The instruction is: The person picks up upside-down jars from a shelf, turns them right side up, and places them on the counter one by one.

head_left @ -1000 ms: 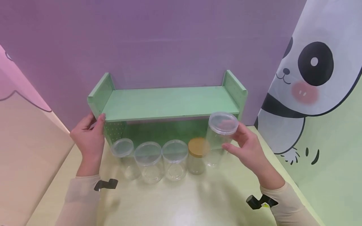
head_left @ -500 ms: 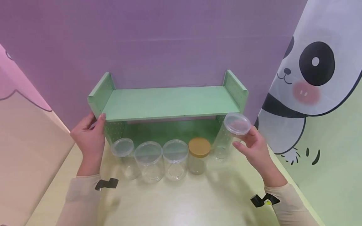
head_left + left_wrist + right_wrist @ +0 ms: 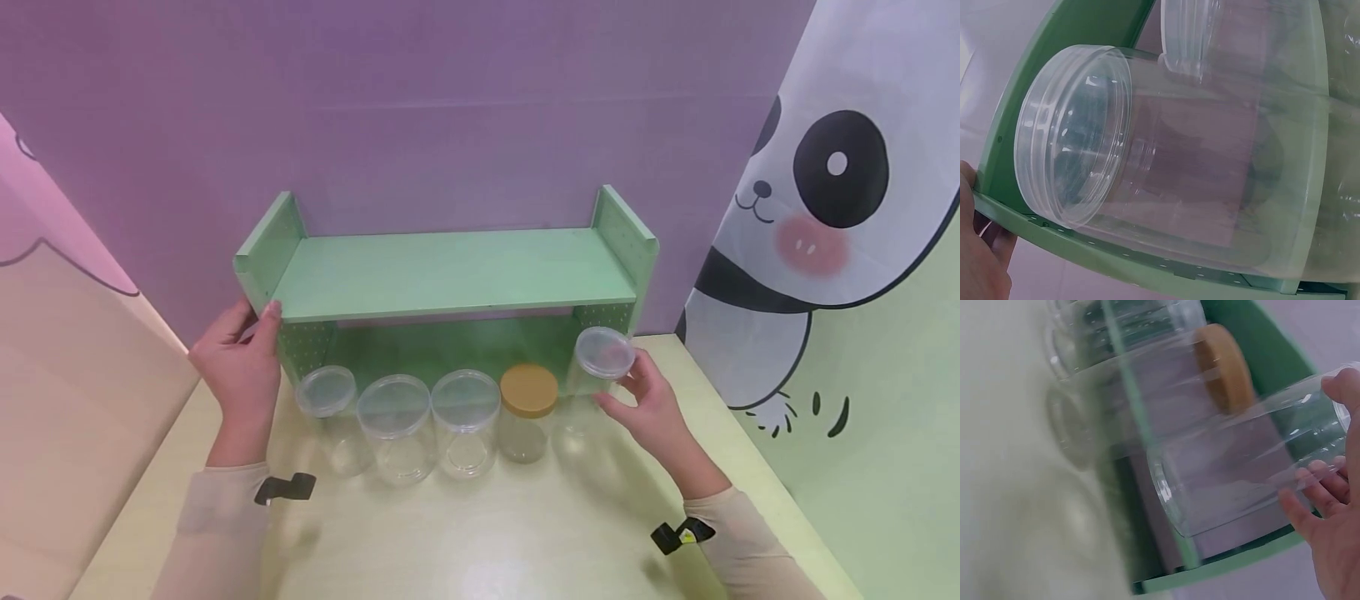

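My right hand (image 3: 645, 400) holds a tall clear jar (image 3: 1229, 469) with a translucent lid, thumb on one side and fingers on the other. The jar stands nearly upright at the right end of a jar row; whether its base touches the table cannot be told. Left of it is a jar with a wood-coloured lid (image 3: 528, 391). Further left stand a clear-lidded jar (image 3: 465, 425), another wide jar (image 3: 1079, 137) and a narrower jar (image 3: 330, 408). My left hand (image 3: 243, 358) grips the left side panel of a green shelf (image 3: 450, 267), thumb at its front edge.
The shelf stands against a purple wall (image 3: 450, 125), behind the jars on a pale table (image 3: 450, 542). Its lower compartment (image 3: 450, 342) opens toward the jars. A panda-printed wall (image 3: 825, 333) borders the right side.
The held jar first moved right, then back left and lower, coming close to the wood-lidded jar. My left hand, the shelf and the other jars stay in place.
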A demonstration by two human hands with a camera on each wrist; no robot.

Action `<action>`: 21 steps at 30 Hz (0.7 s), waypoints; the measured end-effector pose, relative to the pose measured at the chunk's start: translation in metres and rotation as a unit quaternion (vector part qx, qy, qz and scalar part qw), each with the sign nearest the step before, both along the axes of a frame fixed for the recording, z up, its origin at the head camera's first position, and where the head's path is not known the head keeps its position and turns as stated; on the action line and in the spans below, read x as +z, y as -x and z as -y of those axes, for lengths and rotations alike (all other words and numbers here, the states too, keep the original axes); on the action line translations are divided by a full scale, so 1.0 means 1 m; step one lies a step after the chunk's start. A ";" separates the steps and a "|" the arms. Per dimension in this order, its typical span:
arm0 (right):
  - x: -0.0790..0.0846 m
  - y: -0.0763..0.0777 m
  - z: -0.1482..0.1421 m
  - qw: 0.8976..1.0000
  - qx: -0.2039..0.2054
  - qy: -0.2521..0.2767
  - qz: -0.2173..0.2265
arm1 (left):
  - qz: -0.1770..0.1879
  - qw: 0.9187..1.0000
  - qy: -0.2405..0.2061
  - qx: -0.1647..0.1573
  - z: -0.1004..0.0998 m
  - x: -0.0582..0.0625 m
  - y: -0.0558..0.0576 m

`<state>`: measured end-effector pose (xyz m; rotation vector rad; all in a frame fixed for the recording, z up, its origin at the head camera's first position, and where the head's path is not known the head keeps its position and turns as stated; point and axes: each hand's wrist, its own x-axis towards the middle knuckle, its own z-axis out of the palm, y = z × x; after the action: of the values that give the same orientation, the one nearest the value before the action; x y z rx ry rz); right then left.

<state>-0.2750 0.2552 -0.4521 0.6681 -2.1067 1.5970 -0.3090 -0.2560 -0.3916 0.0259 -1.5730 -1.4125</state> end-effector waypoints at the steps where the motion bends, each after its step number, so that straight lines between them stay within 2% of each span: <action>1: -0.004 0.002 0.000 1.000 0.000 -0.002 0.003 | -0.001 1.000 0.001 0.001 0.000 0.000 0.000; 9: -0.030 0.010 0.001 0.999 -0.014 -0.004 0.034 | -0.001 1.000 0.015 0.010 0.000 -0.002 0.001; 21: -0.048 0.013 0.004 0.996 -0.017 0.019 0.083 | -0.007 1.000 0.014 0.012 0.002 -0.004 0.003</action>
<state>-0.2877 0.2515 -0.5006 0.5004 -2.1856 1.7221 -0.3120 -0.2575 -0.3953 0.0175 -1.5763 -1.3686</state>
